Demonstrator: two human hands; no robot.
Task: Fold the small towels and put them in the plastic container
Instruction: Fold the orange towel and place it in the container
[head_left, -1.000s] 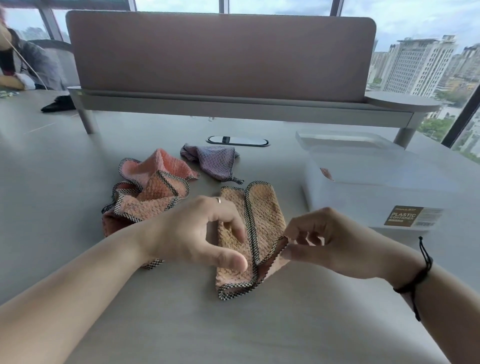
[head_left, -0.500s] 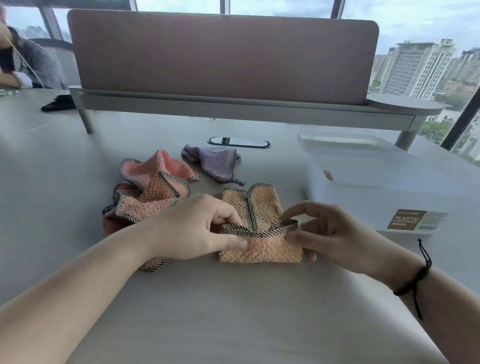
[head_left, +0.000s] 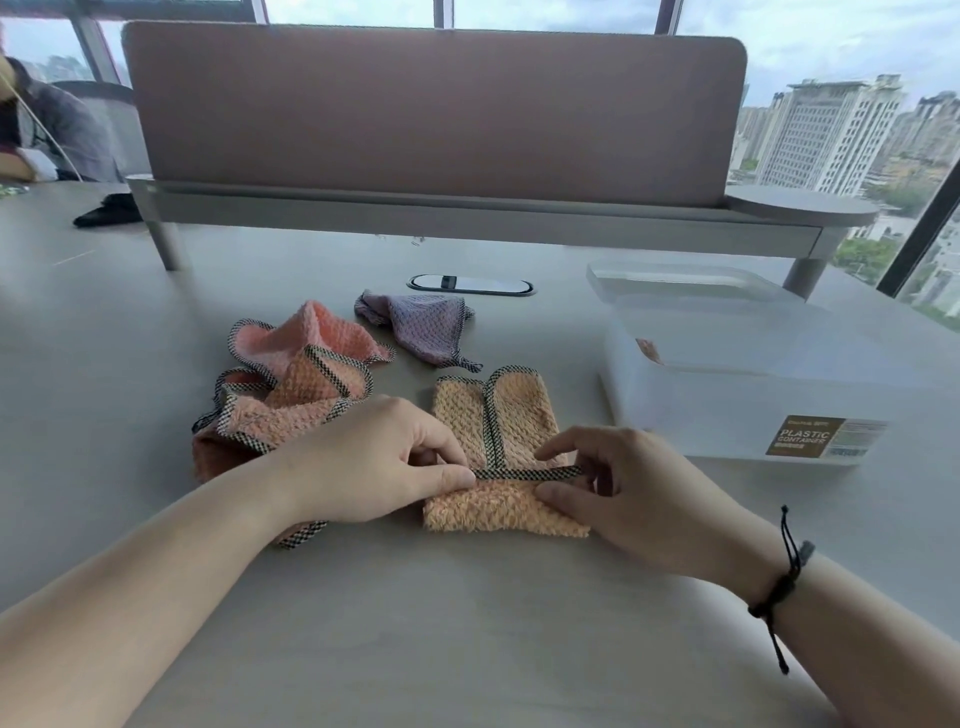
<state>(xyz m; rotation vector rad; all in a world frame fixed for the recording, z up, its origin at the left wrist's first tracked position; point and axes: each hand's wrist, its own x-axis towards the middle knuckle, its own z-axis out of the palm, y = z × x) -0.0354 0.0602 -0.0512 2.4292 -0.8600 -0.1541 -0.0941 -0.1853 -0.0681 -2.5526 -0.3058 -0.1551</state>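
I pinch the peach towel's (head_left: 493, 415) checked hem, left hand (head_left: 379, 460) at one end, right hand (head_left: 618, 493) at the other. Its length runs away from me; the container (head_left: 727, 410) sits right of it, nearer my right hand.

A: State the change to the orange towel (head_left: 498, 415) over the last second.

B: Its near end, formerly hanging loose off the table (head_left: 467, 623), now lies doubled over the middle, with the checkered hem running crosswise.

A: And the hands?

B: The left hand (head_left: 374, 462) and right hand (head_left: 623, 488) now sit at opposite ends of that hem, each with a pinching grip. Since half a second ago, the hem lies lower and flatter.
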